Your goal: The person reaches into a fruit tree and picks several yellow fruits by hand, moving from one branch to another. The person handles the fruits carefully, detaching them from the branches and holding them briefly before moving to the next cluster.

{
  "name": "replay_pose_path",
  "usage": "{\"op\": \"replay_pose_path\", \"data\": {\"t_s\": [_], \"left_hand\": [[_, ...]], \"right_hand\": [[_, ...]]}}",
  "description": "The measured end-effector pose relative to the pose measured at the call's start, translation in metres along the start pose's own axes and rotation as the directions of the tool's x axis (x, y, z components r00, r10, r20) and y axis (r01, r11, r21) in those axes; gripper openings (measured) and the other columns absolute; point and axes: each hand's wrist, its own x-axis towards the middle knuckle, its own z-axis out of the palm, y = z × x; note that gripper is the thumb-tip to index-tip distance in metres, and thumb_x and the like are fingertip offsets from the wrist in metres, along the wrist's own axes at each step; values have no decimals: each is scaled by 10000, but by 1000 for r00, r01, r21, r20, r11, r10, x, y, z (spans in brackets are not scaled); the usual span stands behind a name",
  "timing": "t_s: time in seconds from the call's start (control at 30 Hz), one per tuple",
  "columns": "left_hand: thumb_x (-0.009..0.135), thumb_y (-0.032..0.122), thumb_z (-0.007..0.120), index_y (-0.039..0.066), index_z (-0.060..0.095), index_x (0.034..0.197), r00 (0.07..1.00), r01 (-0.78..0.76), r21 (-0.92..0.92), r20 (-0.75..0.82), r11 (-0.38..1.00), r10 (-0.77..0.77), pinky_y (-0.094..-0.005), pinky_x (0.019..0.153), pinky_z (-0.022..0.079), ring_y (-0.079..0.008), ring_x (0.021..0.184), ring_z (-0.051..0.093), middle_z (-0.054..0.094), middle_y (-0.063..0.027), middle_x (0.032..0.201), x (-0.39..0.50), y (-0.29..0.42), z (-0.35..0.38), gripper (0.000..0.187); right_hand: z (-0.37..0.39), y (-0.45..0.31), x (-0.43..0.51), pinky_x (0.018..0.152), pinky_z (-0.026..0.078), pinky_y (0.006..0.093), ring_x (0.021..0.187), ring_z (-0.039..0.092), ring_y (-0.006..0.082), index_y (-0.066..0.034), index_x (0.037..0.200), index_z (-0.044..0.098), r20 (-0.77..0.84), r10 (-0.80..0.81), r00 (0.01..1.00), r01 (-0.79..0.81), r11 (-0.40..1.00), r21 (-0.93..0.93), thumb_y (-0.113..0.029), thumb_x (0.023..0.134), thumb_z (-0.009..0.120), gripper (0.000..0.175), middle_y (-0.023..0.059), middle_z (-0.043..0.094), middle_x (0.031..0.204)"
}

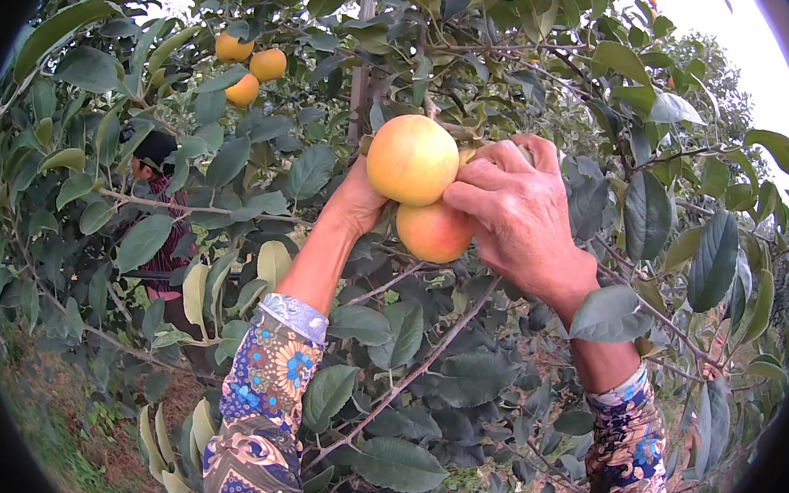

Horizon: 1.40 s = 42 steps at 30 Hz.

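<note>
Two yellow-orange apples hang together on the tree in front of me, the upper apple resting against the redder lower apple. My left hand reaches in at the left side of the upper apple; its fingers go behind the fruit and are hidden, so its grip cannot be made out. On the right, my right hand has its fingers bent beside both apples, thumb and fingertips close to where they meet. A bit of another yellow surface shows behind its fingers. What the right fingers pinch is hidden.
Three more apples hang at the upper left. Leafy branches surround both arms, and a thin branch slants below the hands. A wooden post stands behind the apples. Another person in a dark cap is partly hidden by leaves at left.
</note>
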Motion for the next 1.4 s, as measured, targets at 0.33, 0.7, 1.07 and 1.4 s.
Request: {"op": "replay_pose_path", "data": {"t_s": [0.33,0.7,1.07,1.4], "left_hand": [[945,234,651,76,563,1291,974,54,-69,225,996,-37,-370,951,547,-195,1070,658,647,-82,1220,6,11,1,390],[1008,274,516,32,513,1356,984,95,-135,160,986,-73,-403,941,562,-248,1130,644,592,-155,1327,19,-10,-16,424],[985,255,548,5,513,1350,994,79,-111,80,991,-70,-404,968,547,-260,1146,638,591,-173,1329,18,-8,-31,444],[1000,268,525,-3,486,1372,988,134,-106,89,985,-124,-392,927,573,-253,1121,650,572,-181,1346,9,4,-30,462]], "right_hand": [[-17,31,-6,616,436,229,717,560,49,-9,838,587,161,439,884,-293,251,923,-81,877,728,163,11,643,786],[11,96,46,691,482,420,723,644,297,18,1023,661,489,364,792,-545,783,300,-324,935,614,356,189,654,774],[36,128,54,732,519,280,832,644,132,154,1294,520,536,270,800,-588,528,612,17,819,726,535,122,711,974],[38,120,43,1024,458,317,1199,582,223,94,1405,432,571,196,797,-602,344,721,-1,803,659,651,175,624,1314]]}}
